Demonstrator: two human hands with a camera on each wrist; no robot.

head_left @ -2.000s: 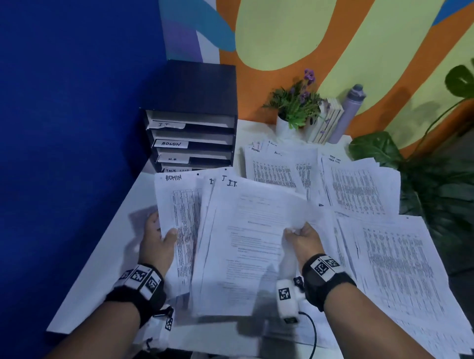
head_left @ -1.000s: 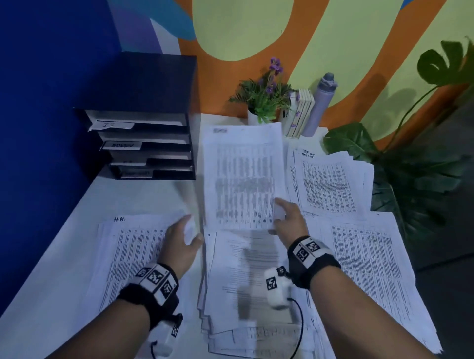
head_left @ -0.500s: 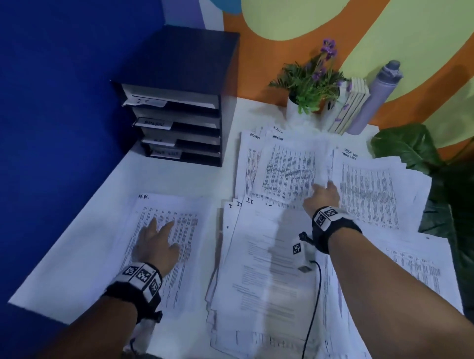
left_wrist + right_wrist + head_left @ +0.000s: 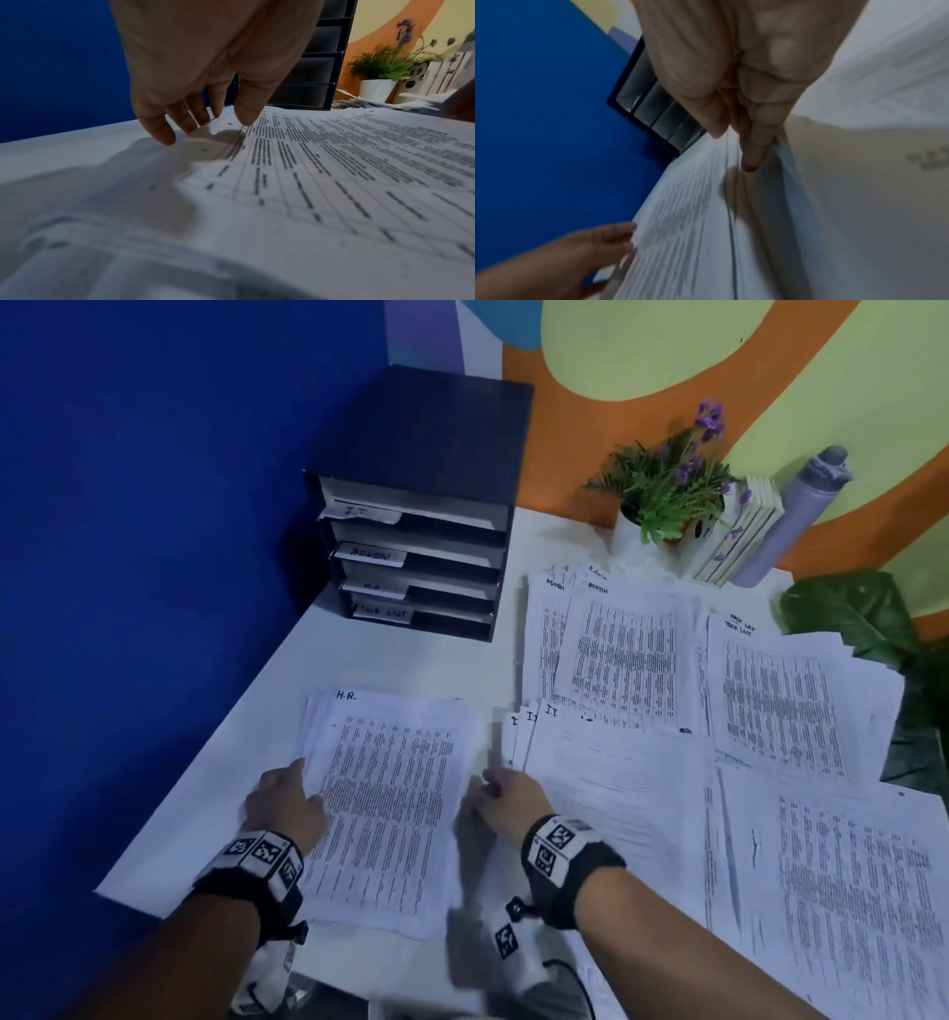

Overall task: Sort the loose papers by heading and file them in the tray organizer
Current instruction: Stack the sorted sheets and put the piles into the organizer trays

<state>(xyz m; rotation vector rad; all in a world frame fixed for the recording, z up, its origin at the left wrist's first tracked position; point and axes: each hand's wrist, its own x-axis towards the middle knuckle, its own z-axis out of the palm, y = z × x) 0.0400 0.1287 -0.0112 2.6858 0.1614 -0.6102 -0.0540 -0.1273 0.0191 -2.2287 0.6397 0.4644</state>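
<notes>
The H.R. paper stack lies at the near left of the white table. My left hand holds its left edge, thumb on top and fingers at the edge. My right hand pinches the right edge, which is slightly raised, between thumb and forefinger. The dark tray organizer stands at the back left, its shelves labelled I.T., Admin, H.R. and Task List. The Admin pile, Task List pile and I.T. pile lie to the right.
Another paper pile covers the near right. A potted plant, some books and a grey bottle stand along the back wall. A blue wall borders the table's left side. Large green leaves reach in at the right.
My right hand has come back from the Admin pile to the H.R. stack's right edge. My left hand has slid from flat on top of that stack to its left edge.
</notes>
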